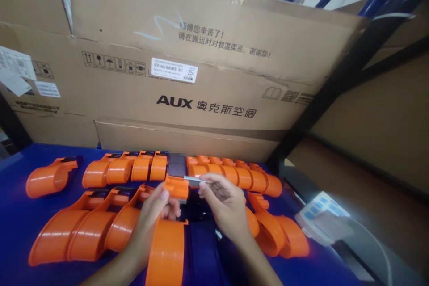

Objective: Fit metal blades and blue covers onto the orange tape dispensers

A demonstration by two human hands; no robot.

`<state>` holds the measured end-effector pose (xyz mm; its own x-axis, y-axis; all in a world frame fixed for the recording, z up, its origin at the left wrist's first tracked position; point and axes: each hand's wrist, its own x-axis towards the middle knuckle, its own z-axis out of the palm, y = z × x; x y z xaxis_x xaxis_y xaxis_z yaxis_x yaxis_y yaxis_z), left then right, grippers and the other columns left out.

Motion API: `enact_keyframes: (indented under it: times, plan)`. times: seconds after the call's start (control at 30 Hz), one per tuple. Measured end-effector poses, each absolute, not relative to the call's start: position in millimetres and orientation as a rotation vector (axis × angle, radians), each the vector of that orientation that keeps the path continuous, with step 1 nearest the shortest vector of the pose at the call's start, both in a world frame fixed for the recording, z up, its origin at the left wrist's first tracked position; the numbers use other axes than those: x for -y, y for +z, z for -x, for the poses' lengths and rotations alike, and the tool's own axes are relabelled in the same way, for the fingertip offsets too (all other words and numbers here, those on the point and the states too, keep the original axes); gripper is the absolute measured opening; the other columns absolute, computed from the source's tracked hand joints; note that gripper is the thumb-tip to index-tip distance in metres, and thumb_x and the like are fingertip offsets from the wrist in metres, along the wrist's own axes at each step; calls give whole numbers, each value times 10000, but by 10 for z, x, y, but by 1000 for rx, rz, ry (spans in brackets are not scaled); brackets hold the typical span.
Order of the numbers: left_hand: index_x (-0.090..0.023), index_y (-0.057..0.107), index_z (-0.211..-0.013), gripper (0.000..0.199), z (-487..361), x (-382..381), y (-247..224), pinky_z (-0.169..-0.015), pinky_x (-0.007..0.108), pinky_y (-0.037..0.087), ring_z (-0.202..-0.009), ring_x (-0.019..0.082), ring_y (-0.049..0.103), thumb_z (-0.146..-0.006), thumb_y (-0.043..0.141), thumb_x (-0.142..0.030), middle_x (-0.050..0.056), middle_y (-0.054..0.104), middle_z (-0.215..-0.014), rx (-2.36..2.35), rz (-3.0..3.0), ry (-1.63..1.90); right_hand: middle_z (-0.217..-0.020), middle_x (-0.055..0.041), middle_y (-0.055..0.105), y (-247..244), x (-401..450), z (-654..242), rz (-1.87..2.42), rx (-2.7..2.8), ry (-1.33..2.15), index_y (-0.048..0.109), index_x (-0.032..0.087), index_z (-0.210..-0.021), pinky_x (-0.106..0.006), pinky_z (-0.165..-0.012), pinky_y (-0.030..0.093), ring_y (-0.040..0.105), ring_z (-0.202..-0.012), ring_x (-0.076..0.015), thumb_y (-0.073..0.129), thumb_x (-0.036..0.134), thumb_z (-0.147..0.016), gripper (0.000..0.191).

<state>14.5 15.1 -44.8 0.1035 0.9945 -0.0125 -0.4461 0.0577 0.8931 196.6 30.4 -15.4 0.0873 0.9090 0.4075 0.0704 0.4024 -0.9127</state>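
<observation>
My left hand (152, 208) grips an orange plastic tape dispenser (169, 248) near its head, with the round body hanging downward. In my right hand (226, 201), a thin serrated metal blade (195, 180) is pinched between thumb and fingers. The blade's far end reaches the upper right edge of the dispenser's head; whether it is seated there I cannot tell. Rows of similar orange dispensers (95, 174) lie behind and to both sides of my hands. Just beyond the held piece sits a dark grey block (177, 164).
A blue surface (15, 170) carries the dispensers. Behind it stands a large cardboard panel (208, 82). A dark blue item (203, 250) lies below my hands. To the right are a white device with a cable (323, 216) and a dark slanted post (321, 98).
</observation>
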Motion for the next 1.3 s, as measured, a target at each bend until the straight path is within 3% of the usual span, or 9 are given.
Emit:
enact_keyframes:
  times: [0.23,0.5,0.73,0.93,1.2,1.3]
  plan:
    - [-190,690,-811,432,-148,-159,-424,-575,272,436,-568,163,581,-818,781,-612,24,687,-665,-834,-834,1370,-818,-33,777,-117,-300,-1926,974,1229,867,749,215,-1062,-299,-692,597,711,-722,-180,825,405,-875,277]
    - [-181,702,-828,413,-127,-149,-418,-589,274,446,-577,170,591,-810,810,-579,31,693,-677,-830,-739,1381,-753,-34,778,-80,-252,-1966,1017,1285,798,859,228,-1008,-351,-695,616,692,-672,-191,794,419,-893,232]
    - [-184,668,-766,509,-135,-182,-455,-552,261,397,-543,157,545,-772,797,-677,20,653,-606,-851,-826,1367,-1110,-65,831,-143,-259,-1963,977,1309,814,870,305,-1037,-459,-875,647,771,-934,-266,817,379,-875,185]
    - [-182,664,-843,525,-126,-189,-440,-525,237,368,-515,134,520,-782,784,-690,8,653,-606,-813,-841,1321,-1229,-69,807,-99,-220,-1936,931,1405,828,855,319,-1083,-555,-1098,551,738,-1176,-300,794,389,-909,197]
    - [-179,672,-714,480,-136,-160,-410,-522,224,390,-519,129,512,-778,826,-628,14,637,-578,-809,-827,1300,-1296,-60,779,-159,-216,-1900,929,1498,874,833,322,-1152,-573,-1126,514,704,-1230,-299,747,396,-947,234]
    - [-192,675,-731,425,-94,-181,-410,-500,241,432,-513,151,559,-770,841,-582,16,651,-591,-805,-677,1299,-1211,-55,803,-156,-202,-1871,962,1549,849,788,306,-1257,-499,-1017,583,734,-1108,-271,706,371,-974,302]
